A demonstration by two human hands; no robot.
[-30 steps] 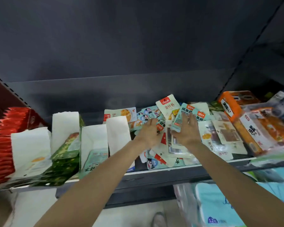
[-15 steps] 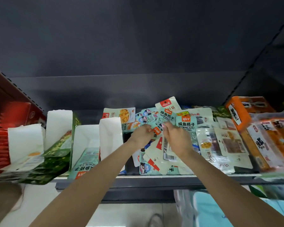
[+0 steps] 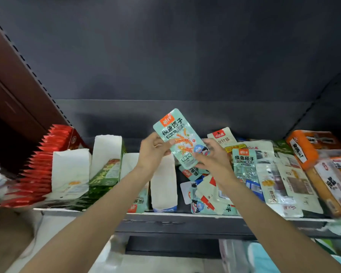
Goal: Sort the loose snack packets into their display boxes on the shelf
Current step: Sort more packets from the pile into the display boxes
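A pale teal snack packet (image 3: 180, 137) with an orange logo is held up above the shelf, tilted to the left. My left hand (image 3: 153, 149) pinches its left edge and my right hand (image 3: 212, 156) grips its lower right corner. Below lies a heap of loose packets (image 3: 211, 196), teal, white and clear, spread over the shelf's middle and right. Another teal packet (image 3: 244, 166) of the same kind stands in the heap. Open display boxes with white flaps (image 3: 162, 182) stand left of the heap; one teal box (image 3: 139, 201) holds like packets.
A red display box (image 3: 47, 154) of red packets sits at far left, beside a green box (image 3: 106, 172). Orange boxes (image 3: 303, 148) crowd the right end. The shelf's metal front edge (image 3: 185, 215) runs below, and a dark back panel rises behind.
Both hands have risen out of the heap with one teal packet, lifting it up and a little left. The camera has tilted, so the shelf sits lower in view.
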